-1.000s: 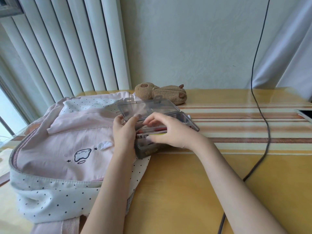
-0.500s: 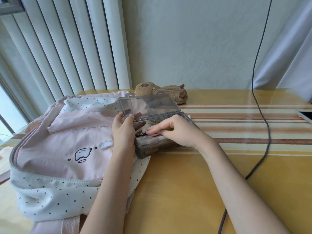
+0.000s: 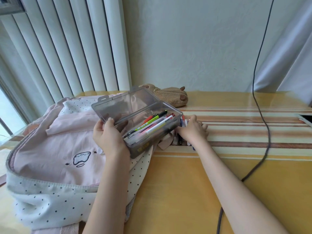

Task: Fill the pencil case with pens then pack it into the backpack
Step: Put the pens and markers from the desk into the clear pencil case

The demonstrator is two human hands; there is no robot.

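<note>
Pencil case (image 3: 143, 122), lid up, sits mid-frame on the right edge of the backpack (image 3: 55, 142); several pens (image 3: 152, 126) lie inside. Left hand (image 3: 109, 139) grips its near-left corner. Right hand (image 3: 192, 130) closes on loose pens on the bench (image 3: 185, 183), just beside the case's right end. Lower centre of bench open; cable (image 3: 263, 115) crosses at right.

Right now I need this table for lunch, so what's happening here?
A person is filling a clear pencil case with pens. The left hand steadies the open case, which rests partly on a pink backpack lying on the table. Several pens already lie inside. The right hand is gathering more loose pens beside the case. Nothing is packed yet.
</note>
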